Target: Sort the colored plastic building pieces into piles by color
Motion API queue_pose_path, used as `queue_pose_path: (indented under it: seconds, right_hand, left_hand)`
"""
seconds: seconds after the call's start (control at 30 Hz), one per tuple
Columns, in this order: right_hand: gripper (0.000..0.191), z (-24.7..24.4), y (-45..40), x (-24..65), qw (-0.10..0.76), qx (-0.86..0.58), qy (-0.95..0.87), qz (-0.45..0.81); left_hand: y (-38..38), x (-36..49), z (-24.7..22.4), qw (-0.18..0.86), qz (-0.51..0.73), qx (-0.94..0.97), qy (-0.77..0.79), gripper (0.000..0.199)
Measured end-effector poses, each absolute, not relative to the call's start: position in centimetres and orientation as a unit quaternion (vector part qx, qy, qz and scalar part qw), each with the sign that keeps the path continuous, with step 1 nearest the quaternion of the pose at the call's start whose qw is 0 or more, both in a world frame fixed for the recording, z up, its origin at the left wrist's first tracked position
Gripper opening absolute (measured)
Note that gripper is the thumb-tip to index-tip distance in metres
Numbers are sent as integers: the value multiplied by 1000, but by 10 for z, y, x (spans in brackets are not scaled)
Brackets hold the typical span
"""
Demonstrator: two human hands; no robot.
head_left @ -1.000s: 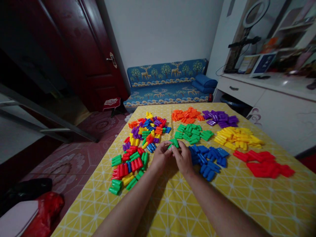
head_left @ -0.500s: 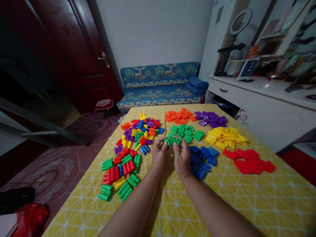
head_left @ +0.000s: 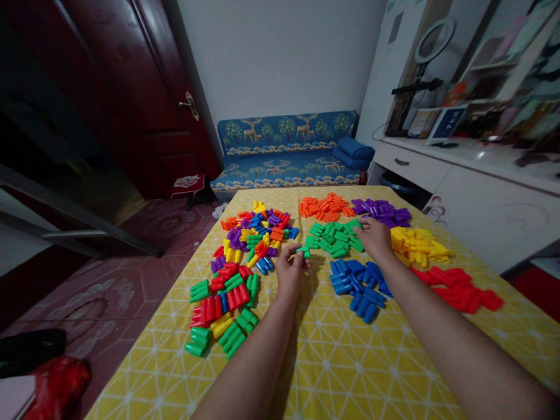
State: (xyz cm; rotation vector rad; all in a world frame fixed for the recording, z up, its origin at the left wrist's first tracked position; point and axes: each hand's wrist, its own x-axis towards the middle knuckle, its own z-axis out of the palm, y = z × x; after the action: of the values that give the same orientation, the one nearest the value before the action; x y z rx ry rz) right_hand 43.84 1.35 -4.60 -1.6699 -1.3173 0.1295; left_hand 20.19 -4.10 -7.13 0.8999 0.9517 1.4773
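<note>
My left hand (head_left: 289, 269) pinches a green block (head_left: 305, 252) left of the green pile (head_left: 335, 238); my right hand (head_left: 375, 235), nearer the right edge of the table (head_left: 336, 361), meets the pile's right end, its grip too obscured to tell.

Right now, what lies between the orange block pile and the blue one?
Head view: the green block pile lies between the orange block pile and blue block pile, with the right hand at the green pile's right edge.

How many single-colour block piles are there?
6: at the back, orange pile and, right of it, purple pile; in the middle, green pile and yellow pile; nearest, blue pile and red pile.
</note>
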Motion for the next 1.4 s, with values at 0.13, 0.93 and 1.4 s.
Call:
queue_pose_path:
  seconds: [0.13, 0.93, 1.4]
  right_hand:
    - [20, -39, 18, 443, 458, -683, -567, 41]
    - [33, -16, -16, 383, 436, -626, -636, 113]
    - [46, -73, -97, 413, 300, -686, -663, -12]
  left_hand:
    - [-40, 202, -74, 563, 633, 371, 380, 41]
    - [-39, 205, -81, 558, 606, 429, 371, 37]
    - [-62, 203, -65, 264, 331, 858, 290, 66]
